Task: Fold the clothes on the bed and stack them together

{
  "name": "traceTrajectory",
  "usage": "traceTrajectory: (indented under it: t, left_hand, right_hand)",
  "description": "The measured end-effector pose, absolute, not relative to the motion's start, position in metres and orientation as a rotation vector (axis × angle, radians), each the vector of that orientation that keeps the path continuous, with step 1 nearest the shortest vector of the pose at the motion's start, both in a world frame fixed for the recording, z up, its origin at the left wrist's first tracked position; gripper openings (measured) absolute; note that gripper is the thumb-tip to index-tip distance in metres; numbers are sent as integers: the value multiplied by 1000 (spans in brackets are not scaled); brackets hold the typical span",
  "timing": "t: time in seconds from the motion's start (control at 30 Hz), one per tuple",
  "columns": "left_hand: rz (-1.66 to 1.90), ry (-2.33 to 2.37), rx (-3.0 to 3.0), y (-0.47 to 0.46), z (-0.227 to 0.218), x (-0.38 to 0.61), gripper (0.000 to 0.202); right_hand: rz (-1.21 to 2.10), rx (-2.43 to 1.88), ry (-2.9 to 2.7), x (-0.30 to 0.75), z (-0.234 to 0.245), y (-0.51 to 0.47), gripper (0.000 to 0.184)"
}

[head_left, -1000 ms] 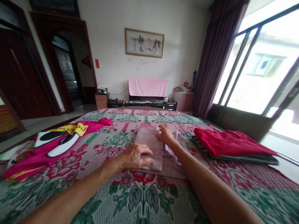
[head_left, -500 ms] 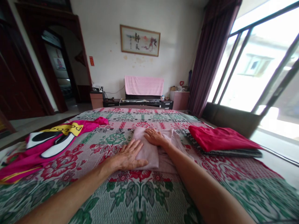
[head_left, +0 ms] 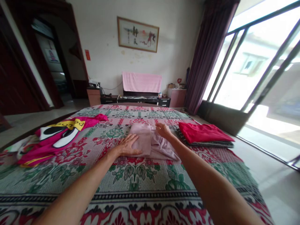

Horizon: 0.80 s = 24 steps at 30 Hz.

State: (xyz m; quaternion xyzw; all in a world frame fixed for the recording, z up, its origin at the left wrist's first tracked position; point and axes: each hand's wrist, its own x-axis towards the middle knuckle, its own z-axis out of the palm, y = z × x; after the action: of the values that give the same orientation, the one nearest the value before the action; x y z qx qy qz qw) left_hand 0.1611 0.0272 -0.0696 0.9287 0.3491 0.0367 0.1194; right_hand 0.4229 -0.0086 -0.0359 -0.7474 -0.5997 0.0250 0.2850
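Note:
A pale pink garment [head_left: 142, 142] lies partly folded on the patterned bedspread [head_left: 136, 175], its left half flat and its right half loose and creased. My left hand [head_left: 127, 146] rests on the folded left part, fingers spread and palm down. At the garment's far edge, my right hand [head_left: 164, 130] is closed with its fingers curled together in a pinch on the cloth; the fingertips are partly hidden. The loose fabric spreads below and beside my right wrist.
To the right sits a folded red garment [head_left: 206, 132] on top of dark folded cloth [head_left: 213, 144]. A magenta garment [head_left: 48, 150] with a yellow band lies spread at the left. Beyond the bed, a pink cloth [head_left: 142, 82] drapes over a screen on a low cabinet [head_left: 109, 100].
My right hand has moved off the folded part to the garment's far right and closed. My left hand stays flat on the cloth. The view has tilted down.

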Motion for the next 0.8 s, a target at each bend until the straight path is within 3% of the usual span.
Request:
traceTrajectory:
  t: [0.4,0.57,0.67,0.8]
  left_hand:
    - [578,1013,2613,25,-82,156,89]
    - [975,1265,2466,24,-85,153,57]
    - [919,1520,2448,16,-76,150,42]
    - [649,1801,2388,1,-60,148,45]
  right_hand:
    - [68,-2093,-1324,475,-69,-78,34]
    - [-92,-2026,-1504,476,-84,-71,31]
    - [-148,-2000,-1545,479,-88,-69,31]
    - [-174,-1987,-1556,480,-88,-69,30]
